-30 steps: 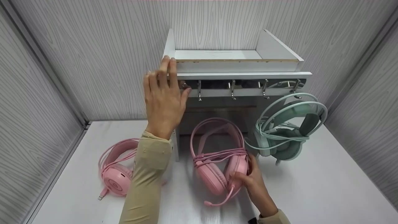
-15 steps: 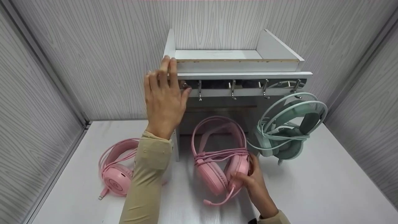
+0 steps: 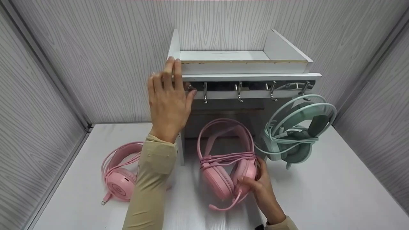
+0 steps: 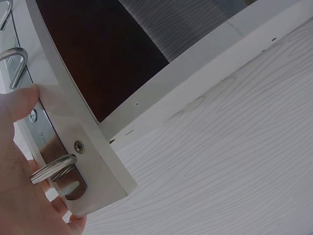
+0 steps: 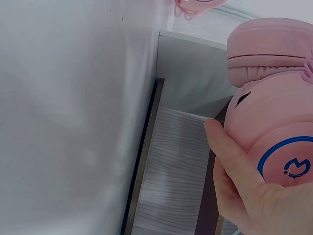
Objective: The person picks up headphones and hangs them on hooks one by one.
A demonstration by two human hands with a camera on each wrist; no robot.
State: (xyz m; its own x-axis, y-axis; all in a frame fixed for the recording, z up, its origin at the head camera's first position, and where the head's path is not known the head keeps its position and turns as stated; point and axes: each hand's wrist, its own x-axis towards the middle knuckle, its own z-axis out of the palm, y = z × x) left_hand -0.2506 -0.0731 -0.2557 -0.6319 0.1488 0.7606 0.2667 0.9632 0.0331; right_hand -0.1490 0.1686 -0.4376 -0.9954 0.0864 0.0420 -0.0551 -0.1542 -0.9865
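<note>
My left hand [image 3: 169, 102] grips the left end of a white shelf's hook rail [image 3: 223, 95]. In the left wrist view, its thumb lies on the metal plate and several fingers go round the board's edge. My right hand [image 3: 263, 191] holds a pink headset [image 3: 217, 182] by its right ear cup, thumb on the front, below the hooks [image 3: 239, 92]. That headset's pink cable is wound across it, and its microphone points down. A mint-green headset [image 3: 294, 134] hangs from the rightmost hook. Part of the pink headset's right cup is hidden by my hand.
Another pink headset [image 3: 119, 183], partly behind my left sleeve [image 3: 150, 188], lies on the white table [image 3: 335, 191] at left. Above the rail is an open-topped shelf compartment [image 3: 223, 56]. Grey wood-patterned panels [image 3: 111, 64] enclose the back and sides.
The pink headset in my right hand has risen slightly and shifted a little right. The mint-green headset has shifted slightly on its hook. My left hand stays in place.
</note>
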